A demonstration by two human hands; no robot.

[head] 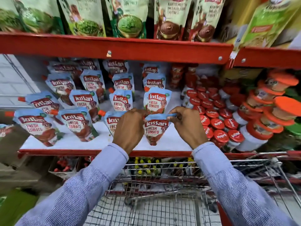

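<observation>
A blue Kissan Fresh Tomato ketchup pouch stands at the front of the white shelf, in the right-most row of pouches. My left hand pinches its top left corner. My right hand pinches its top right edge between thumb and fingers. Both sleeves are blue striped. Part of the pouch's left side is hidden behind my left hand.
Several more ketchup pouches stand in rows to the left and behind. Red-lidded jars crowd the shelf on the right, with orange-lidded tubs beyond. Chutney pouches fill the upper shelf. A wire shopping cart sits below my arms.
</observation>
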